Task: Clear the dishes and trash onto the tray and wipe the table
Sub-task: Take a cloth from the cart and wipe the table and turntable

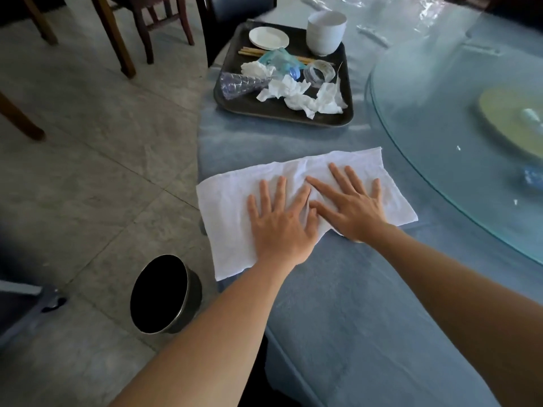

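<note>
Cloth (305, 201), lying spread at frame centre on the table (338, 333), is being pressed by both flat, splayed-fingered hands, left (282, 227) and right (349, 207), grasping nothing; wiping is likely underway, calling next for a sweeping stroke below the loaded tray (235, 104).

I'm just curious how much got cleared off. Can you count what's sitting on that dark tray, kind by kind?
On the tray:
Saucer stacks: 1
Bowl stacks: 1
Chopstick bundles: 1
Crushed plastic bottles: 1
Clear cups: 1
Piles of crumpled napkins: 1
Total: 6 groups; how many pieces each stack or pile holds cannot be told.
</note>
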